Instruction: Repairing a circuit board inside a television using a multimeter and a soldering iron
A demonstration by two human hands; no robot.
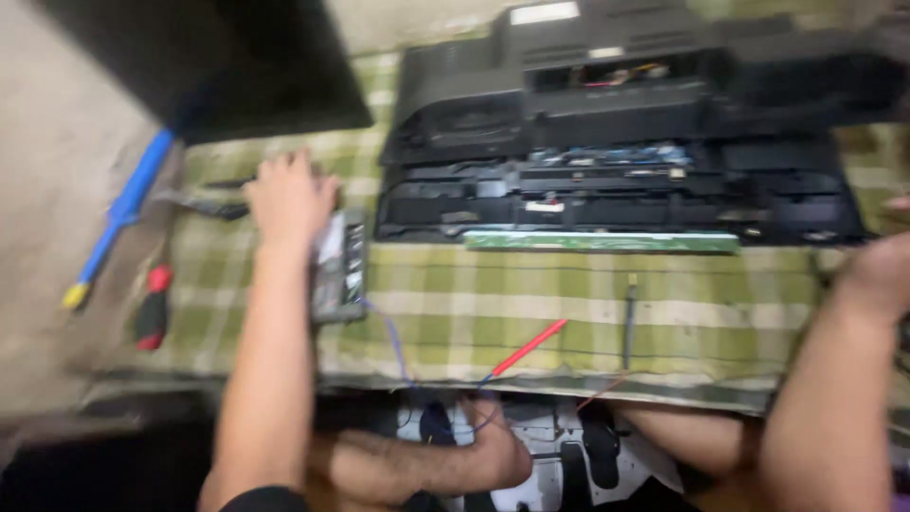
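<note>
Opened black chassis: lies flat, insides up, past both hands; laid open so its boards can be reached.
Checked cloth: spread under everything, likely to keep parts from sliding.
Green strip board: along the chassis's near edge, between the two hands.
Left hand: palm down, fingers bent over the cloth; blur hides whether it grips anything.
Multimeter: just right of the left wrist, touching or nearly so; kept close for reading.
Right hand: at the chassis's right end, mostly out of frame; grip cannot be told.
Red probe: loose on the cloth, between the hands.
Blue-handled screwdriver: well left of the left hand.
Red-handled screwdriver: beside it, parked.
</note>
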